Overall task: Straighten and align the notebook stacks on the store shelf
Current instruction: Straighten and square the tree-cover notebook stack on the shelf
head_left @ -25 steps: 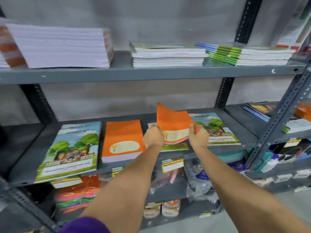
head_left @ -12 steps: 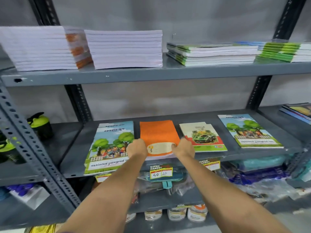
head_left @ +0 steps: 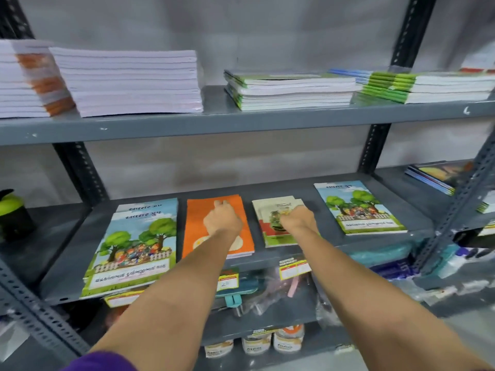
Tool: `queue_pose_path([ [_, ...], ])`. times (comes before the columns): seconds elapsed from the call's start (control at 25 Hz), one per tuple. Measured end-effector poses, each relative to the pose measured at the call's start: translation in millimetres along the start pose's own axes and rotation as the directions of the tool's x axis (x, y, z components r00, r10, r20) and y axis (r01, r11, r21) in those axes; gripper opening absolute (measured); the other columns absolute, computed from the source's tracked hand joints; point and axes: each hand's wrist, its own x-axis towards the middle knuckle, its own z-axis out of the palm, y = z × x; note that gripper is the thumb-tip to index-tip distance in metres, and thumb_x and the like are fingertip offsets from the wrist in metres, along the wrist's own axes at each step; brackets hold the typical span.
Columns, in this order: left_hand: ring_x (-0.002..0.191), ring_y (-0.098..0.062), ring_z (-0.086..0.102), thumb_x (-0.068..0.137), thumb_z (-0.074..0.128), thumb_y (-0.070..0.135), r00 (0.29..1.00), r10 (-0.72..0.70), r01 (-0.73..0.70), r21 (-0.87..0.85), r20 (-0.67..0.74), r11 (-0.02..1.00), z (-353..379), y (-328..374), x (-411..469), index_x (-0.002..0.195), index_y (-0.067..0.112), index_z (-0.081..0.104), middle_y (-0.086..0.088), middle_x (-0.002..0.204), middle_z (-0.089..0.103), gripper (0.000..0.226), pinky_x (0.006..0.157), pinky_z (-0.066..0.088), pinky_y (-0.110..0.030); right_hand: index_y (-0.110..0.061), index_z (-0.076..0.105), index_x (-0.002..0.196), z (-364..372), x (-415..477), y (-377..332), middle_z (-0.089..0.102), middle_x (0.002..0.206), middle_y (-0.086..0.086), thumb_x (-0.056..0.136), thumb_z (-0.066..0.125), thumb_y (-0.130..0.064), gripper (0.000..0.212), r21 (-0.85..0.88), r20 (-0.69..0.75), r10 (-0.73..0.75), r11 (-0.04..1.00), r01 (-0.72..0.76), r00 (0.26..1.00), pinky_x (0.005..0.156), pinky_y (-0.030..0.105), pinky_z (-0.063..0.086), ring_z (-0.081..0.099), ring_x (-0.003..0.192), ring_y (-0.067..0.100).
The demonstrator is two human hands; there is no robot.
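Four notebook stacks lie on the grey middle shelf (head_left: 294,187). A tree-cover stack (head_left: 134,245) sits at the left, its top books shifted apart. To its right is an orange stack (head_left: 195,226), and my left hand (head_left: 222,219) rests flat on top of it with fingers pointing to the back. My right hand (head_left: 297,218) lies on the small car-cover stack (head_left: 265,210), whose top books are slightly offset; its fingers are blurred. A second tree-cover stack (head_left: 359,207) lies apart at the right.
The upper shelf (head_left: 241,121) carries white-edged stacks (head_left: 128,81) and green-edged stacks (head_left: 289,89). A slanted metal post (head_left: 460,207) stands at the right, with more books (head_left: 434,178) behind it. A green-lidded bottle (head_left: 10,212) sits far left. Price tags (head_left: 293,267) hang on the shelf edge.
The orange notebook I held up in both hands now lies on the orange stack. My left hand slid onto that stack and my right hand moved right onto the car-cover stack.
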Motion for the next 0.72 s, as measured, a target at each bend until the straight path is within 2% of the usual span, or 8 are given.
queue_pose_path([
  [0.16,0.113,-0.032,0.062,0.093,0.050,0.027,0.996,0.079,-0.078,-0.022,0.034,0.997,29,85,-4,0.125,0.009,0.055,-0.010,0.130,0.053,0.037,0.086,0.051,-0.038,-0.007,0.066,0.087,-52,50,52,0.073,0.101,0.015,0.083,0.064,-0.023,0.017,-0.046,-0.048,0.046,0.998,-0.048,0.998,0.063,0.029,0.045,0.068,0.091,0.032],
  [0.24,0.112,-0.031,0.062,0.093,0.050,0.028,0.994,0.100,-0.098,-0.038,0.042,0.994,51,129,-6,0.124,0.009,0.057,-0.009,0.129,0.055,0.037,0.087,0.051,-0.039,-0.002,0.068,0.095,-73,78,84,0.070,0.107,0.018,0.082,0.065,-0.023,0.025,-0.061,-0.070,0.081,0.994,-0.085,0.994,0.067,0.030,0.047,0.068,0.096,0.033],
  [0.36,0.114,-0.031,0.061,0.095,0.047,0.028,0.985,0.145,-0.142,-0.040,0.088,0.989,81,190,-12,0.124,0.008,0.059,-0.010,0.128,0.056,0.037,0.089,0.050,-0.039,-0.003,0.064,0.114,-102,110,131,0.061,0.126,0.019,0.084,0.064,-0.032,0.042,-0.146,-0.075,0.118,0.981,-0.128,0.990,0.082,0.036,0.052,0.064,0.107,0.035],
  [0.48,0.109,-0.032,0.065,0.096,0.049,0.030,0.969,0.189,-0.183,-0.048,0.158,0.982,109,246,-13,0.116,0.008,0.065,-0.011,0.120,0.064,0.034,0.086,0.052,-0.038,-0.003,0.034,0.145,-126,140,182,0.029,0.153,0.018,0.092,0.050,-0.049,0.072,-0.237,-0.030,0.198,0.951,-0.199,0.980,0.095,0.043,0.048,0.053,0.124,0.036],
  [0.56,0.107,-0.031,0.066,0.095,0.051,0.031,0.962,0.163,-0.151,-0.073,0.220,0.986,128,271,-10,0.113,0.008,0.067,-0.010,0.117,0.068,0.033,0.084,0.053,-0.037,-0.005,0.021,0.150,-134,156,207,0.017,0.158,0.017,0.094,0.043,-0.053,0.077,-0.270,0.020,0.227,0.939,-0.214,0.974,0.100,0.045,0.046,0.045,0.131,0.039],
  [0.64,0.113,-0.029,0.063,0.094,0.051,0.037,0.948,0.088,-0.055,-0.115,0.305,0.992,148,294,-10,0.121,0.008,0.062,-0.010,0.125,0.063,0.041,0.088,0.051,-0.036,-0.005,0.030,0.148,-137,169,225,0.026,0.156,0.017,0.095,0.040,-0.055,0.074,-0.327,0.044,0.190,0.930,-0.166,0.981,0.101,0.045,0.046,0.043,0.132,0.038],
  [0.72,0.126,-0.030,0.051,0.094,0.045,0.050,0.925,-0.010,0.092,-0.198,0.381,0.976,164,307,-13,0.138,0.006,0.046,-0.012,0.141,0.047,0.062,0.096,0.046,-0.041,-0.003,0.051,0.133,-138,175,235,0.048,0.140,0.020,0.096,0.038,-0.055,0.065,-0.348,-0.056,0.095,0.931,-0.108,0.994,0.094,0.043,0.047,0.045,0.128,0.037],
])
